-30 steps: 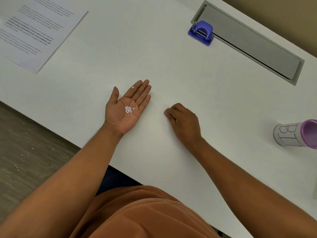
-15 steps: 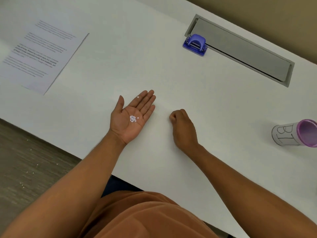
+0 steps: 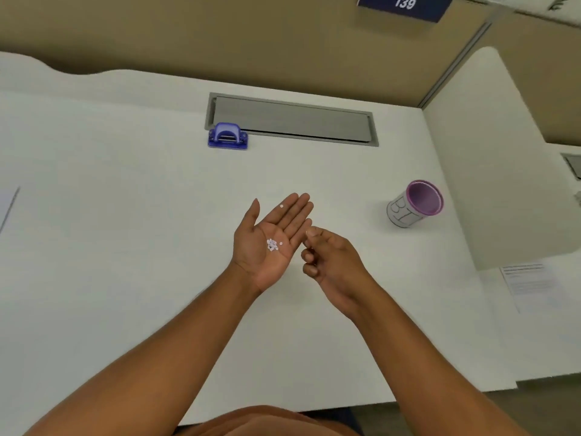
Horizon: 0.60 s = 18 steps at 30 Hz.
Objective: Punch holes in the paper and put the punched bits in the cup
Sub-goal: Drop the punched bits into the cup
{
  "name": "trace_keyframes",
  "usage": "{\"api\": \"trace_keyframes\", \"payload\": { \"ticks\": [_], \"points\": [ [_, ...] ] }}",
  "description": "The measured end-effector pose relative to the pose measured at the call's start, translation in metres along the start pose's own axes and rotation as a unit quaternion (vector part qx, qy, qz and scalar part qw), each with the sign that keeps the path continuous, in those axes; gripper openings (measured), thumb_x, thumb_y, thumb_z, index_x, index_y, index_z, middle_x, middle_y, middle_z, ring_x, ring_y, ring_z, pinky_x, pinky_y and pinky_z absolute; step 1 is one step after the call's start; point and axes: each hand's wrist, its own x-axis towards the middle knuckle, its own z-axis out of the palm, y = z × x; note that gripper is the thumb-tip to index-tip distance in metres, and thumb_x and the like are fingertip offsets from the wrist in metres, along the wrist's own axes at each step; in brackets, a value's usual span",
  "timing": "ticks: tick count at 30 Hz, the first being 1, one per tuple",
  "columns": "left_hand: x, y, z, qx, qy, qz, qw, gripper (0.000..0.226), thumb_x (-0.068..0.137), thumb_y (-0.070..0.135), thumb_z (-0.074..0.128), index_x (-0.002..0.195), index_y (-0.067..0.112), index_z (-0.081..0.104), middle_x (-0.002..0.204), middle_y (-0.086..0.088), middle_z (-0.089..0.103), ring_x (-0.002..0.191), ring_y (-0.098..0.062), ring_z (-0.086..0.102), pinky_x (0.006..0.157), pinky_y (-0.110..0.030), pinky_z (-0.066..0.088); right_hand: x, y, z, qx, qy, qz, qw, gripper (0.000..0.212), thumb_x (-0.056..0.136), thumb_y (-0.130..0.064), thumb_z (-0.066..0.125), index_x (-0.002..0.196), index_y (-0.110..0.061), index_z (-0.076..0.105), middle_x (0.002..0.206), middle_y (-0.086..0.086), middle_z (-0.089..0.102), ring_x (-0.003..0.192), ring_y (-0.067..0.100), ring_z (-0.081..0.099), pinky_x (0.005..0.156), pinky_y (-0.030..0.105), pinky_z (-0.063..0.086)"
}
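Note:
My left hand [image 3: 267,243] is held palm up above the white desk, fingers straight. A small heap of white punched bits [image 3: 273,244] lies in its palm, and a single bit [image 3: 281,206] sits on a finger. My right hand [image 3: 330,259] hovers just right of that palm, its fingers loosely curled and its fingertips close to the left hand's edge; I see nothing in it. The cup [image 3: 415,204], white with a purple rim and inside, marked "BT", stands upright to the right of both hands. The blue hole punch [image 3: 228,136] rests farther back on the desk.
A grey cable hatch [image 3: 292,121] is set into the desk [image 3: 125,215] behind the punch. The printed paper's edge [image 3: 8,209] shows at far left. A white divider [image 3: 490,171] rises right of the cup, with another sheet [image 3: 528,284] beyond it.
Both hands have lifted off the desk. My right hand has come up beside the left palm. The view has swung right, so the paper is almost out of sight.

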Motion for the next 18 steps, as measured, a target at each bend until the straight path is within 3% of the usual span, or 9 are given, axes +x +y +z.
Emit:
{"api": "trace_keyframes", "payload": {
  "ticks": [6,9,13,18],
  "points": [
    [0.053,-0.063,0.058,0.035,-0.009,-0.037,0.999,0.066,0.111,0.050,0.036,0.149,-0.002,0.053,0.151,-0.021,0.060,0.145,-0.035,0.054,0.127,-0.045,0.033,-0.009,-0.043,-0.096,0.067,0.104,-0.056,0.991,0.013,0.108,-0.015,0.054,0.096,-0.014,0.061,0.081,-0.002,0.052,0.063,0.010,0.047,0.055,0.023,0.036],
    [0.082,-0.096,0.081,0.024,-0.012,-0.037,0.999,0.065,0.111,0.049,0.037,0.148,-0.001,0.054,0.150,-0.020,0.061,0.144,-0.035,0.055,0.127,-0.046,0.034,0.001,-0.066,-0.151,0.047,0.151,-0.091,0.983,0.013,0.108,-0.016,0.054,0.096,-0.014,0.061,0.079,-0.002,0.052,0.063,0.009,0.047,0.055,0.022,0.037],
    [0.119,-0.130,0.107,0.020,-0.013,-0.020,0.999,0.061,0.110,0.045,0.040,0.147,-0.001,0.056,0.147,-0.021,0.063,0.140,-0.035,0.058,0.125,-0.047,0.038,0.036,-0.089,-0.221,-0.146,0.235,-0.143,0.950,0.025,0.108,-0.020,0.054,0.085,-0.013,0.063,0.069,-0.001,0.052,0.061,0.011,0.045,0.059,0.025,0.041],
    [0.157,-0.154,0.133,0.021,-0.009,0.006,1.000,0.060,0.110,0.044,0.041,0.146,-0.001,0.057,0.144,-0.021,0.065,0.137,-0.036,0.061,0.122,-0.047,0.042,0.090,-0.106,-0.281,-0.379,0.233,-0.207,0.871,0.019,0.104,-0.011,0.052,0.094,-0.007,0.068,0.089,-0.003,0.067,0.079,0.014,0.059,0.072,0.025,0.047]
  ]
}}
